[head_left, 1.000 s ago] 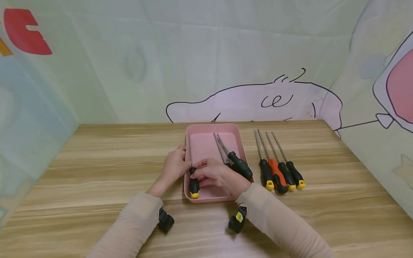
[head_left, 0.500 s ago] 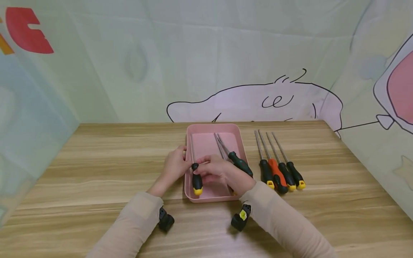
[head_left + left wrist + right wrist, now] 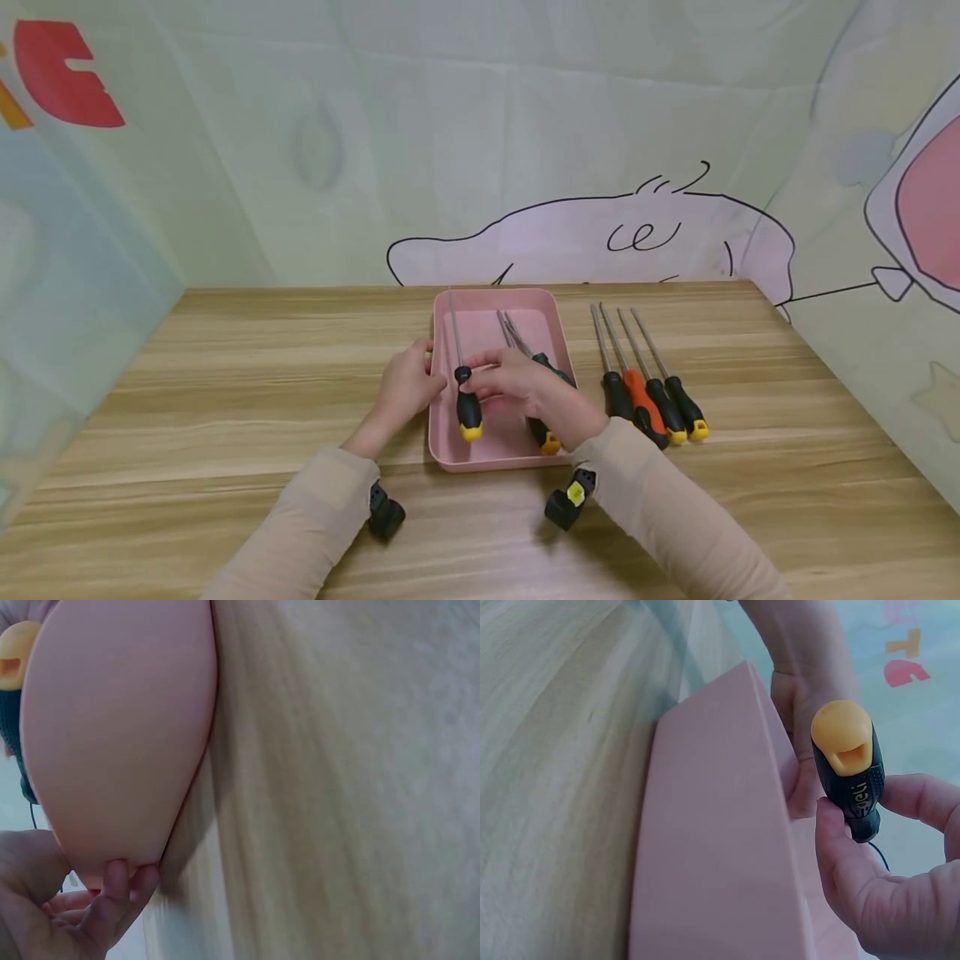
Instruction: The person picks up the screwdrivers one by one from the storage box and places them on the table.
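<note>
Right hand (image 3: 525, 385) pinching screwdriver (image 3: 469, 410), left hand (image 3: 407, 382) gripping pink tray (image 3: 487, 465), handle lettering (image 3: 862, 796) legible only from right wrist

2 forearms (image 3: 303, 521) slant inward | left grip (image 3: 403, 383) curled | right grip (image 3: 528, 390) pinching

Counter (image 3: 285, 375): light wood grain, long streaks. Its back edge runs along a pale green backdrop (image 3: 375, 167), faintly creased. Cartoon figure (image 3: 570, 242) printed on it, pale lilac, black outline, hair strokes on top, cut off below at counter level. Balloon (image 3: 941, 200) far right, pink inside a pale border, clipped by frame edge; string (image 3: 832, 292) runs from its knot to the figure. Faint star (image 3: 941, 392) below. Upper left: red letter (image 3: 67, 75), orange shape (image 3: 11, 108) beside it. Bluish patch (image 3: 60, 250) underneath.
</note>
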`<state>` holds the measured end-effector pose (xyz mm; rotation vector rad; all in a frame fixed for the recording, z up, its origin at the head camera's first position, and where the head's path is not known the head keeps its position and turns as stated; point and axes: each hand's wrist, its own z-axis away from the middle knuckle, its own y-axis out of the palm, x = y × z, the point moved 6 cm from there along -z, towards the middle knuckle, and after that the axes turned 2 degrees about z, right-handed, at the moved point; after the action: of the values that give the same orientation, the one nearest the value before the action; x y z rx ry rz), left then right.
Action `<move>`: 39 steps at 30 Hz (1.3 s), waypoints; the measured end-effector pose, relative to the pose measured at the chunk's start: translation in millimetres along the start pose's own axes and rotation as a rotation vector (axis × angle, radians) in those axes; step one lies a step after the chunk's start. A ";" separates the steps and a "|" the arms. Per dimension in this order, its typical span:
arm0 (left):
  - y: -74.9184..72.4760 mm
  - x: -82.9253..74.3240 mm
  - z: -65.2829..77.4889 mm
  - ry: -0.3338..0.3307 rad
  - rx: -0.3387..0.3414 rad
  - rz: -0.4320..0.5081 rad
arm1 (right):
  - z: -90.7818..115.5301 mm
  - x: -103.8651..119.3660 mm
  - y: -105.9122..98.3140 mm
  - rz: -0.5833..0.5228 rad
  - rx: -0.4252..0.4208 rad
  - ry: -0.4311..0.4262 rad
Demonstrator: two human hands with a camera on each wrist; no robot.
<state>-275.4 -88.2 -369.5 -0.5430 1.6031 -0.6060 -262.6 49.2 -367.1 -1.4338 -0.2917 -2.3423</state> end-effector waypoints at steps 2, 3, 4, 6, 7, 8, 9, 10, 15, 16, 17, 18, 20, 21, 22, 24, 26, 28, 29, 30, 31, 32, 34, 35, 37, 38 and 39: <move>0.4 0.5 0.4 -0.008 0.006 0.009 | 1.6 1.6 -1.3 -0.006 -0.003 0.001; 0.5 0.3 0.4 -0.007 0.007 0.012 | 2.3 2.2 -2.1 -0.010 -0.007 0.003; 0.8 0.5 0.4 -0.009 0.008 0.014 | 3.1 2.8 -2.9 -0.010 -0.009 0.002; 0.9 0.3 0.5 -0.011 0.009 0.014 | 4.4 3.5 -4.6 -0.005 -0.014 -0.002; 0.9 0.2 0.5 -0.011 0.007 0.010 | 4.9 3.5 -5.5 -0.005 -0.015 -0.002; 0.9 0.2 0.4 -0.011 0.005 0.007 | 5.3 3.6 -6.5 -0.003 -0.016 -0.003; 0.9 0.5 0.3 -0.012 0.005 0.003 | 5.7 3.9 -7.4 -0.002 -0.015 -0.006; 1.1 0.8 0.2 -0.017 0.005 0.000 | 6.1 4.2 -8.3 0.000 -0.013 -0.012; 0.3 0.8 0.9 -0.016 0.004 -0.002 | 8.3 5.4 -13.7 0.003 -0.011 -0.023; 0.0 0.4 1.1 -0.011 0.002 -0.003 | 8.9 5.5 -14.8 0.002 -0.010 -0.022; -0.2 0.2 1.4 -0.008 0.001 -0.004 | 9.6 5.6 -16.0 0.000 -0.010 -0.020; -0.5 -0.1 1.6 -0.006 0.001 -0.006 | 10.5 5.8 -17.1 0.001 -0.009 -0.021; -0.7 -0.5 1.9 -0.002 -0.001 -0.013 | 12.3 6.2 -18.9 -0.002 -0.002 -0.021; -0.8 -0.7 1.9 -0.002 -0.001 -0.017 | 13.3 6.2 -20.0 -0.002 0.002 -0.022; -0.9 -0.9 2.0 -0.001 -0.002 -0.020 | 14.3 6.3 -21.1 0.001 0.006 -0.022; -1.2 -1.4 2.1 -0.002 -0.002 -0.022 | 16.4 6.5 -23.1 0.002 0.015 -0.026; -1.4 -1.8 2.3 -0.003 0.000 -0.022 | 18.2 6.7 -25.4 0.003 0.022 -0.027; -1.3 -1.8 2.0 -0.004 0.002 -0.020 | 19.7 6.6 -28.0 0.007 0.028 -0.034; -1.3 -1.9 2.0 -0.003 0.002 -0.020 | 20.3 6.6 -29.4 0.008 0.029 -0.035; -1.4 -1.9 2.0 0.000 0.002 -0.021 | 21.0 6.7 -30.8 0.010 0.031 -0.037; -1.5 -1.7 2.0 0.001 0.001 -0.023 | 22.1 7.1 -32.2 0.010 0.035 -0.038; -1.7 -1.7 2.1 0.002 0.000 -0.023 | 23.3 7.7 -33.4 0.009 0.042 -0.039; -1.8 -1.5 2.1 0.001 -0.001 -0.021 | 25.7 8.7 -36.7 0.000 0.053 -0.037; -1.8 -1.3 2.1 -0.001 -0.002 -0.021 | 26.9 9.3 -38.7 -0.001 0.058 -0.035; -1.2 -0.8 1.8 -0.012 0.003 -0.017 | 29.8 10.8 -43.3 -0.007 0.065 -0.038; -0.9 -0.9 1.8 -0.018 0.005 -0.014 | 31.0 11.4 -45.8 -0.010 0.066 -0.042; -0.6 -0.6 1.6 -0.022 0.008 -0.011 | 32.1 11.7 -48.6 -0.007 0.067 -0.050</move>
<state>-273.8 -88.3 -368.8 -0.5513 1.5768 -0.6126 -261.8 102.6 -340.9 -1.4628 -0.3858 -2.2829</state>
